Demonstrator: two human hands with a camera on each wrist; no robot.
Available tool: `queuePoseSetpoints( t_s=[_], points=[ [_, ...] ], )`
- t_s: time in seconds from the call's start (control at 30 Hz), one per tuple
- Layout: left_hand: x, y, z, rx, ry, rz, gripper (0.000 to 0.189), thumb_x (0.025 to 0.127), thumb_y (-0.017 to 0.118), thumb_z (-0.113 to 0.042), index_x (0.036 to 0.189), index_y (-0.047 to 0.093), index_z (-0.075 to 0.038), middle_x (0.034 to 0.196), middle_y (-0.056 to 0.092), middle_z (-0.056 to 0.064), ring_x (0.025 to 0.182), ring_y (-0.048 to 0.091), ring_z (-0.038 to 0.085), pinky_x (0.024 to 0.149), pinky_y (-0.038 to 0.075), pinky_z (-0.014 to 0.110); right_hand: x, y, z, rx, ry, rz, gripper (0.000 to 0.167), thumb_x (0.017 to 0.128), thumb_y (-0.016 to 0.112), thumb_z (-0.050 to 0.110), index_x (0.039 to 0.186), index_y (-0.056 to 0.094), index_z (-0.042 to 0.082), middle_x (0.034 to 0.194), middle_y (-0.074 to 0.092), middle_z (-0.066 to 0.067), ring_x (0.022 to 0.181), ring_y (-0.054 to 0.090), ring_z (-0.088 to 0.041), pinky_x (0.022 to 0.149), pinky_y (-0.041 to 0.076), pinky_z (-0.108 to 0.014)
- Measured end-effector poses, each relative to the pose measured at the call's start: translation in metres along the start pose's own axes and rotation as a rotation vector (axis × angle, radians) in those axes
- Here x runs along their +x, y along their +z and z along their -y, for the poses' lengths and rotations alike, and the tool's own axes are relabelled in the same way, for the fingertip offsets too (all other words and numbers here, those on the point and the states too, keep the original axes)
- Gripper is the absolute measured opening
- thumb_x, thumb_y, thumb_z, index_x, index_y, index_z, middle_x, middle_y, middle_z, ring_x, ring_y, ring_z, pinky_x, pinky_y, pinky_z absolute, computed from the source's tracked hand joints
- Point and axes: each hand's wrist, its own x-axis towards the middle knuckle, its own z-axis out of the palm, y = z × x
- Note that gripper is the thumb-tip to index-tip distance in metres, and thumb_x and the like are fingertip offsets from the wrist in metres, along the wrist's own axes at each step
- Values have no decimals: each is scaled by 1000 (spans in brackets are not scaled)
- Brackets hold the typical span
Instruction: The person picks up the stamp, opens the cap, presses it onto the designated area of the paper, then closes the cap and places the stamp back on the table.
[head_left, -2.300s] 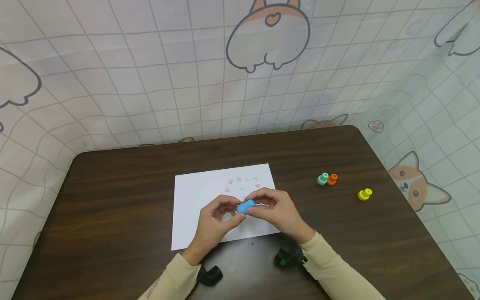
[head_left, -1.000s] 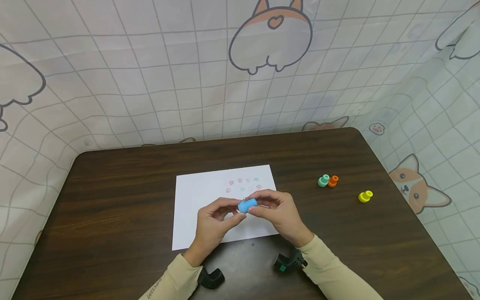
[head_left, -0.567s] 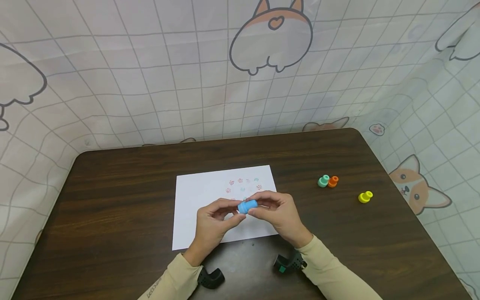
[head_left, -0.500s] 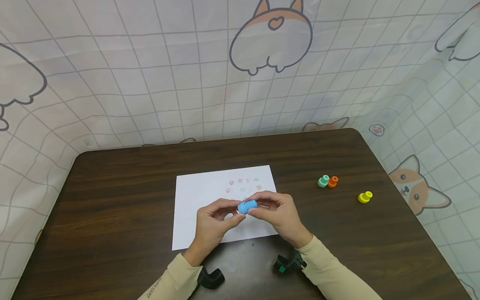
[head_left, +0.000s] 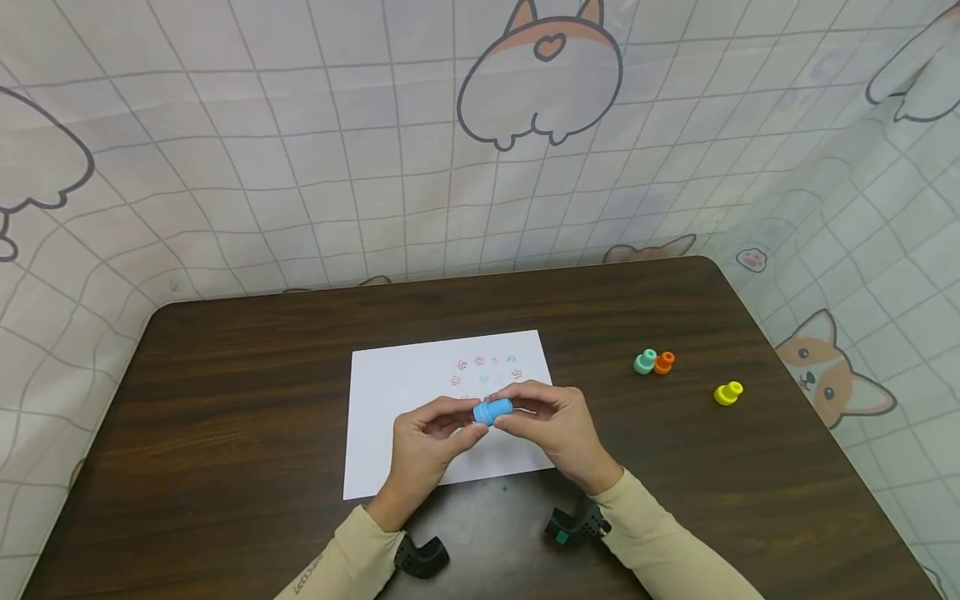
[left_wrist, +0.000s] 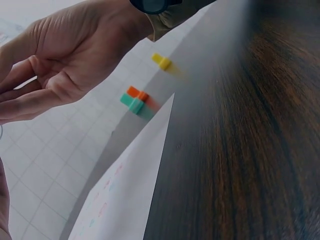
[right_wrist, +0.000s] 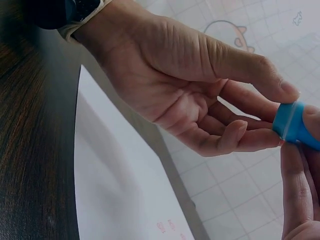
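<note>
Both hands meet over the white sheet of paper (head_left: 382,417), holding a blue toy stamp (head_left: 492,412) tilted between them. My left hand (head_left: 423,446) pinches its wider end between thumb and fingers. The right hand (head_left: 555,425) pinches the narrower end. In the right wrist view the left hand (right_wrist: 165,75) shows its palm, thumb on the wide band of the stamp (right_wrist: 295,125), and right fingers (right_wrist: 297,200) close in from the edge. The left wrist view shows the right palm (left_wrist: 80,55); the stamp is out of sight there.
Small red and teal printed marks (head_left: 480,362) cover the paper's upper right. On the dark wood table (head_left: 225,400), a mint stamp (head_left: 645,362) and an orange stamp (head_left: 663,362) stand side by side to the right. A yellow stamp (head_left: 727,393) is farther right. A patterned curtain (head_left: 337,167) hangs behind.
The blue stamp has turned slightly, its narrow end now pointing more to the right than at first. Both hands keep their hold in about the same place.
</note>
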Motion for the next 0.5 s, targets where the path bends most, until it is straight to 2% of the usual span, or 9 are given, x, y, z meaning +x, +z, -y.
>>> queuePoseSetpoints(
  t_s=[0.23, 0.5],
  points=[
    [1, 0, -1, -29, -67, -4, 30, 86, 79, 3, 112, 71, 15, 105, 78, -14, 94, 76, 5, 82, 63, 21, 0, 0, 1, -22, -10, 5, 32, 89, 78, 1, 116, 69, -15, 110, 78, 6, 105, 74, -11, 92, 63, -29],
    [1, 0, -1, -18, -115, -13, 34, 88, 82, -9, 113, 72, 12, 102, 78, -15, 90, 77, 7, 78, 62, 20, 0, -1, 2, -24, -17, 5, 33, 89, 78, 0, 116, 68, -16, 111, 78, 6, 106, 74, -11, 93, 63, -31]
  ],
)
